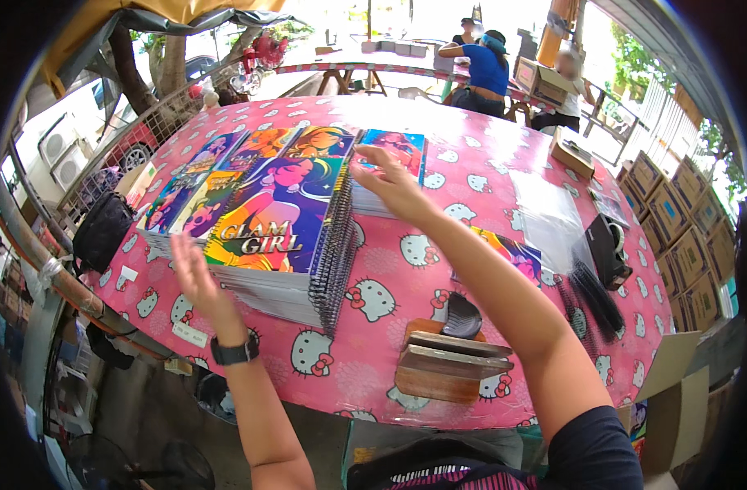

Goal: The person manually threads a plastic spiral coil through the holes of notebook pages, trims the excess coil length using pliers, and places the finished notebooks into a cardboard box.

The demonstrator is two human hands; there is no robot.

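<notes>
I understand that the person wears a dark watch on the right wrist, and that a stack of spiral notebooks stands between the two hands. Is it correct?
Not fully: the dark watch is on the wrist of the left hand, not the right hand, as the head view shows. The rest is right: the stack of spiral notebooks stands between the two hands.

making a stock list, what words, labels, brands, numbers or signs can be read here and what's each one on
I don't copy wording, but lettering stands here:
Front notebook: large, pale title on the colourful cover, clear enough to read.
Other notebooks: any cover lettering is too small to read surely.
White strip: small dark print, too blurred.
Cardboard boxes: printed marks, too small.
</notes>
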